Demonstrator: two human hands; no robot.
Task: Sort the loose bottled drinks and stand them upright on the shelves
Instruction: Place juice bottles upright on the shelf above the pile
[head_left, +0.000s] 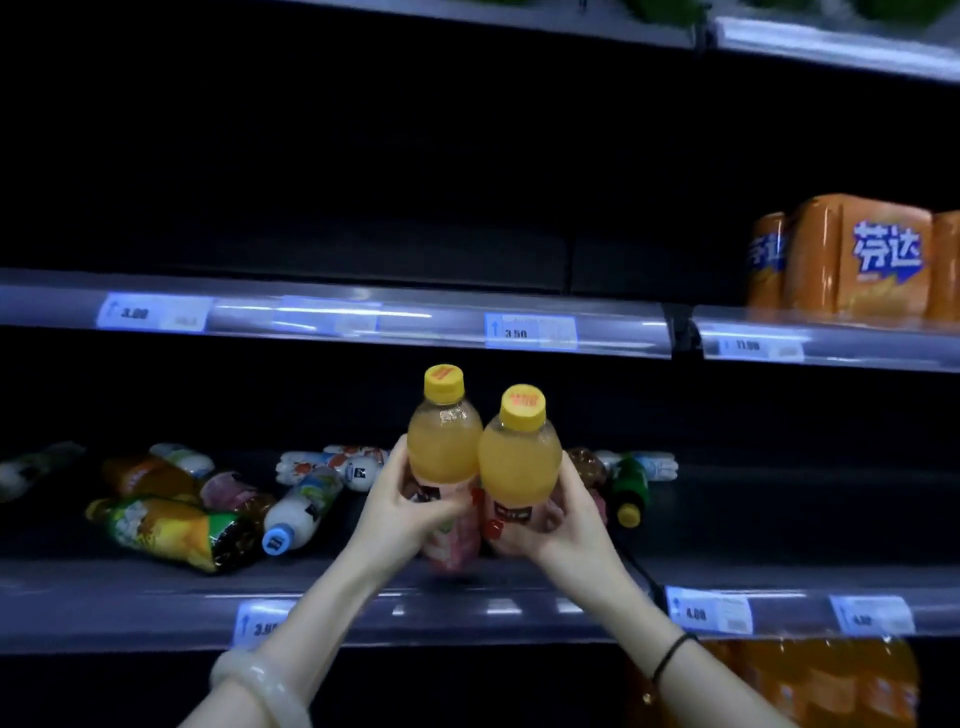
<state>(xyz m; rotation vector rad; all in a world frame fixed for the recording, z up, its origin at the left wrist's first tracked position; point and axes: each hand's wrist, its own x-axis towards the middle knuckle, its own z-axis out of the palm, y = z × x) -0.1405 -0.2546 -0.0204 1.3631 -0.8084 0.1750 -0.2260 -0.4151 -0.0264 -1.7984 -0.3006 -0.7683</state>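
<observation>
Two juice bottles are up in the air in front of the middle shelf (779, 519), one in each hand. The left hand (402, 512) has its fingers (441, 506) clamped round the label of the left juice bottle (444, 441), and the right hand (561, 512) grips the right juice bottle (519, 457) the same way, low on the body. Both bottles stand nearly upright, yellow caps on top, their shoulders touching, the left cap a little higher.

What the coming move turns on, as I judge it, is that their long axes already point up, so no turning is needed: only a push forward and down onto bare shelf. The clear stretch lies to the right of the hands, past the green bottle (631, 488) lying with its cap toward the camera, so the right hand is nearer. To the left, the heap of loose bottles (208, 509) lies on its side and blocks that part of the shelf.
</observation>
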